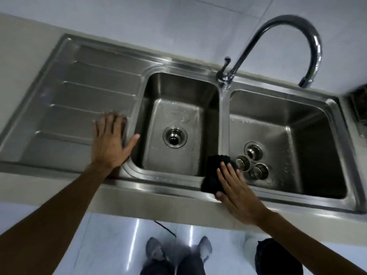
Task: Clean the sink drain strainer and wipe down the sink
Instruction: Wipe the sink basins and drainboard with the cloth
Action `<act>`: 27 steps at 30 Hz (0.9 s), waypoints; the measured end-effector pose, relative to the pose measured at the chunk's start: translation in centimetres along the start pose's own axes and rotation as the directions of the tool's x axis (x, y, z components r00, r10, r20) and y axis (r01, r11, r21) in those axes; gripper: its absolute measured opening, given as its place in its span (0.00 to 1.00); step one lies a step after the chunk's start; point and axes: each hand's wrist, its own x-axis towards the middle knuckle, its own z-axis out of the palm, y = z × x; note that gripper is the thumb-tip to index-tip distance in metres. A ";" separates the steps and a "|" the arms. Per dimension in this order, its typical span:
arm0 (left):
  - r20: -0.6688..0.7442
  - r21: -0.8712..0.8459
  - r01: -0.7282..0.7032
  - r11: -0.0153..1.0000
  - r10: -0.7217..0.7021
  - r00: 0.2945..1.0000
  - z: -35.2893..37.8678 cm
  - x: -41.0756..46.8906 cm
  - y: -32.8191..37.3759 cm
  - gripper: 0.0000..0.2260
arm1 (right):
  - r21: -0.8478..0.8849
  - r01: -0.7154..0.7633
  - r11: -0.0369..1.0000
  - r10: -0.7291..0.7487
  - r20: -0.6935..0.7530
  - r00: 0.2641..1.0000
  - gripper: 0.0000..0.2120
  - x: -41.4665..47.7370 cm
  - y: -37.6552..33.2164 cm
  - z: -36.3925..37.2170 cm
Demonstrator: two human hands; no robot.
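A stainless double sink (224,116) with a ribbed drainboard (79,100) on its left fills the view. My left hand (111,141) rests flat, fingers spread, on the drainboard beside the left basin. My right hand (234,187) presses a black cloth (212,175) with straight fingers onto the front end of the divider between the basins. The left basin's drain (174,138) is open. In the right basin, two round metal strainers (243,163) (260,171) lie loose on the floor beside that basin's drain (253,151).
A chrome gooseneck tap (278,46) rises from the back rim above the divider, its spout over the right basin. White tiled wall lies behind. The counter's front edge runs below my hands. A dark round object (278,257) sits on the floor at lower right.
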 end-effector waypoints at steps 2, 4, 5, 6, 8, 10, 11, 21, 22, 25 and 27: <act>0.006 0.049 -0.029 0.998 0.029 1.000 -0.5 -2.7 -0.8 0.39 | -0.069 0.046 0.997 -0.043 0.038 0.998 0.34 0.4 -0.3 -0.5; 0.026 0.075 -0.013 0.997 0.011 1.000 -0.7 -5.2 -1.4 0.39 | -0.141 0.080 0.987 -0.071 0.068 0.995 0.33 1.3 -1.5 -0.6; 0.025 0.072 0.025 0.997 -0.027 0.999 -0.7 -5.9 -1.7 0.40 | -0.156 0.100 0.983 -0.089 0.075 0.993 0.33 2.1 -2.6 -0.6; 0.023 0.055 0.062 0.997 -0.063 0.998 -0.7 -6.1 -1.7 0.40 | -0.154 0.117 0.981 -0.106 0.081 0.991 0.33 3.0 -3.8 -0.7; 0.023 0.029 0.093 0.995 -0.093 0.995 -0.8 -5.7 -1.6 0.39 | -0.112 0.139 0.984 -0.128 0.099 0.987 0.33 5.3 -6.5 -0.7; 0.020 0.019 0.101 0.995 -0.101 0.995 -0.8 -5.7 -1.5 0.38 | -0.028 0.166 0.986 -0.160 0.133 0.978 0.34 7.8 -10.0 -0.5; 0.014 0.016 0.107 0.994 -0.107 0.994 -0.8 -5.8 -1.4 0.36 | 0.011 0.182 0.983 -0.182 0.131 0.974 0.35 9.2 -12.1 -0.4; 0.007 -0.027 0.146 0.989 -0.146 0.989 -1.6 -6.1 -1.3 0.32 | -0.024 0.291 0.956 -0.291 0.033 0.956 0.37 10.1 -14.7 0.3; 0.008 -0.041 0.147 0.988 -0.146 0.989 -1.6 -6.1 -1.3 0.33 | -0.034 0.280 0.959 -0.279 0.032 0.960 0.37 9.1 -13.6 0.2; 0.031 -0.047 0.148 0.988 -0.146 0.989 -1.6 -6.0 -1.4 0.32 | 0.028 0.265 0.964 -0.266 0.036 0.963 0.33 7.3 -12.3 -0.3; 0.055 0.002 0.140 0.990 -0.140 0.989 -1.5 -6.0 -1.3 0.32 | 0.119 0.289 0.950 -0.292 0.015 0.956 0.29 7.1 -12.0 -0.7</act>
